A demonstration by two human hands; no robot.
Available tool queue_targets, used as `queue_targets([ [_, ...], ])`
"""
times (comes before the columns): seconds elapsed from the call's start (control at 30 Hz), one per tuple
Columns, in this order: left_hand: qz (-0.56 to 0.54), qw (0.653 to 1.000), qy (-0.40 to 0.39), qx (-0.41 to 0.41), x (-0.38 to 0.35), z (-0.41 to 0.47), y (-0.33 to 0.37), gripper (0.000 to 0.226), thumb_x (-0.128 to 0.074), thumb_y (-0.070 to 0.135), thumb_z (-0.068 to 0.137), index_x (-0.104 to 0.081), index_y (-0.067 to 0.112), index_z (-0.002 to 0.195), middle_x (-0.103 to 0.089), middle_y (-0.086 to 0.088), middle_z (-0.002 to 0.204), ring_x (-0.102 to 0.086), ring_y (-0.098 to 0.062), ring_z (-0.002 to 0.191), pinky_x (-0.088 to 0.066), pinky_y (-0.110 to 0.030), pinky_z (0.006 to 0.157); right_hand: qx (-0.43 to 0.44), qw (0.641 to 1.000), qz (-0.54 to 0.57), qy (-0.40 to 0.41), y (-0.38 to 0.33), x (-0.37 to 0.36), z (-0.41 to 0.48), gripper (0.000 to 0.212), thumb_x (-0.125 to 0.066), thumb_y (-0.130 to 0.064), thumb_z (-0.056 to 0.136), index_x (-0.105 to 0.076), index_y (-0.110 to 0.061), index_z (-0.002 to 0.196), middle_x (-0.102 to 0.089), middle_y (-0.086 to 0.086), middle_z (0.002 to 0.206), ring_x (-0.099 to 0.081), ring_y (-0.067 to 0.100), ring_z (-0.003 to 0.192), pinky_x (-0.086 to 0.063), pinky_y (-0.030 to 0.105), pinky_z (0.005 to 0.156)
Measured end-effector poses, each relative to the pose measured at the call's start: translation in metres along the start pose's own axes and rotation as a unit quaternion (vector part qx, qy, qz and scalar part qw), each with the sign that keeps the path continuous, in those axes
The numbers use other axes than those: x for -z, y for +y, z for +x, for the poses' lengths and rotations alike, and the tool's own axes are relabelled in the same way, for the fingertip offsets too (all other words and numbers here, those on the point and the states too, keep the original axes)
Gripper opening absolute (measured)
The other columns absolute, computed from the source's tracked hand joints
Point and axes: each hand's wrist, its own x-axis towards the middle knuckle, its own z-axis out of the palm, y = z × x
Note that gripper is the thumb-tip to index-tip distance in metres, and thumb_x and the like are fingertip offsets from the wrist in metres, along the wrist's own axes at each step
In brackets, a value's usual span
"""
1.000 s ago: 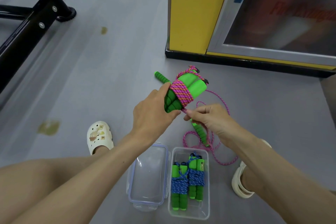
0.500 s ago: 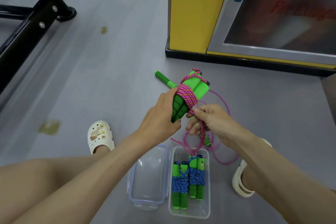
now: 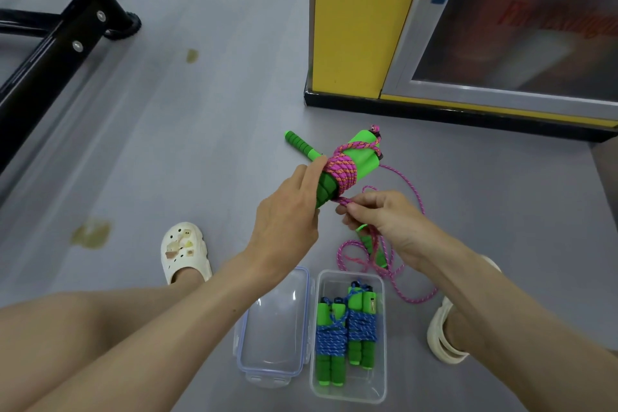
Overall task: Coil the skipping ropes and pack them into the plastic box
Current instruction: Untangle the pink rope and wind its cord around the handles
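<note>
Tipping the handles (image 3: 363, 157) back over, you drew up the pink rope (image 3: 342, 170) that had hung in a loop toward the box (image 3: 381, 391) half a second earlier. Your left hand (image 3: 284, 221) gripped the handles' lower end, and your right hand (image 3: 384, 217) pinched the pink rope just under the wraps. Slack (image 3: 394, 274) lay on the floor (image 3: 200, 144) near the box, so I judge several turns remained before packing. Two blue bundles (image 3: 346, 334) lay in the box, with its lid (image 3: 274, 328) just beside it on the left.
</note>
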Motion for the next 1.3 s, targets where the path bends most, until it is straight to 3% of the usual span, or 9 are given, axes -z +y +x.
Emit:
queue_targets([
  [0.17, 0.003, 0.999, 0.040, -0.025, -0.004, -0.001, 0.001, 0.073, -0.079, -0.005, 0.059, -0.049, 0.008, 0.124, -0.060, -0.007, 0.095, -0.058, -0.023, 0.067, -0.041, -0.028, 0.041, -0.008, 0.995, 0.083, -0.053, -0.002, -0.001, -0.001, 0.023, -0.041, -0.011, 0.100, -0.062, -0.005, 0.093, -0.070, 0.009, 0.070, -0.060, 0.009, 0.050, -0.046, 0.023, 0.060],
  [0.27, 0.020, 0.998, 0.047, -0.029, -0.005, -0.002, 0.003, 0.076, -0.079, -0.005, 0.055, -0.044, 0.012, 0.121, -0.056, -0.007, 0.090, -0.055, -0.022, 0.064, -0.031, -0.024, 0.040, -0.019, 0.993, 0.094, -0.066, -0.006, -0.002, -0.002, 0.025, -0.037, -0.012, 0.102, -0.059, -0.001, 0.098, -0.069, 0.014, 0.073, -0.056, 0.011, 0.045, -0.042, 0.018, 0.047],
  [0.37, 0.013, 0.999, 0.036, -0.036, -0.007, -0.003, 0.004, 0.081, -0.077, -0.005, 0.055, -0.040, 0.013, 0.124, -0.052, -0.008, 0.091, -0.051, -0.021, 0.062, -0.029, -0.023, 0.043, -0.026, 0.992, 0.110, -0.059, -0.005, 0.000, -0.002, 0.027, -0.037, -0.013, 0.102, -0.058, 0.003, 0.100, -0.068, 0.015, 0.069, -0.035, 0.009, 0.035, -0.027, 0.017, 0.036],
  [0.5, -0.051, 0.994, -0.005, -0.097, -0.013, -0.004, -0.001, 0.082, -0.066, 0.004, 0.064, -0.033, 0.009, 0.138, -0.047, -0.013, 0.108, -0.051, -0.026, 0.080, -0.043, -0.029, 0.063, -0.019, 0.992, 0.121, -0.032, -0.005, 0.002, -0.001, 0.044, -0.053, -0.041, 0.091, -0.062, 0.002, 0.098, -0.065, 0.013, 0.065, -0.023, 0.007, 0.034, -0.018, 0.019, 0.038],
  [0.6, -0.090, 0.990, -0.048, -0.101, -0.015, -0.007, 0.000, 0.084, -0.060, 0.015, 0.069, -0.025, 0.007, 0.145, -0.037, -0.011, 0.120, -0.046, -0.025, 0.101, -0.039, -0.024, 0.080, -0.034, 0.992, 0.124, 0.003, -0.006, 0.003, -0.001, 0.066, -0.056, -0.061, 0.071, -0.066, 0.000, 0.094, -0.063, 0.011, 0.060, -0.024, 0.009, 0.034, -0.017, 0.021, 0.041],
  [0.73, -0.130, 0.983, -0.090, -0.091, -0.015, -0.009, 0.005, 0.081, -0.055, 0.029, 0.077, -0.023, 0.012, 0.149, -0.027, -0.001, 0.127, -0.035, -0.020, 0.114, -0.031, -0.021, 0.094, -0.057, 0.989, 0.132, 0.039, -0.005, 0.005, -0.001, 0.054, -0.054, -0.057, 0.084, -0.057, -0.004, 0.073, -0.052, 0.003, 0.042, -0.022, 0.009, 0.033, -0.017, 0.021, 0.041],
  [0.93, -0.201, 0.974, -0.093, -0.046, -0.009, -0.008, 0.010, 0.068, -0.044, 0.061, 0.082, -0.036, 0.024, 0.139, -0.031, 0.006, 0.117, -0.034, -0.010, 0.113, -0.038, -0.021, 0.091, -0.056, 0.989, 0.131, 0.044, -0.005, 0.003, -0.001, 0.047, -0.048, -0.043, 0.095, -0.048, -0.006, 0.066, -0.041, -0.004, 0.031, -0.020, 0.007, 0.029, -0.016, 0.019, 0.038],
  [1.1, -0.366, 0.912, -0.091, 0.160, 0.008, 0.008, 0.010, 0.053, -0.069, 0.039, 0.084, -0.046, 0.023, 0.128, -0.042, 0.003, 0.111, -0.047, -0.006, 0.101, -0.045, -0.013, 0.080, -0.051, 0.993, 0.105, 0.011, -0.008, 0.003, -0.001, 0.050, -0.046, -0.042, 0.096, -0.051, -0.005, 0.063, -0.044, -0.003, 0.033, -0.021, 0.008, 0.030, -0.015, 0.023, 0.042],
  [1.3, -0.518, 0.759, -0.231, 0.320, 0.015, 0.013, 0.001, 0.049, -0.075, 0.034, 0.077, -0.056, 0.019, 0.120, -0.068, -0.006, 0.103, -0.067, -0.018, 0.082, -0.052, -0.028, 0.062, -0.031, 0.994, 0.105, -0.027, -0.009, 0.002, -0.003, 0.052, -0.042, -0.044, 0.097, -0.052, -0.004, 0.063, -0.045, -0.004, 0.033, -0.023, 0.009, 0.033, -0.019, 0.026, 0.045],
])
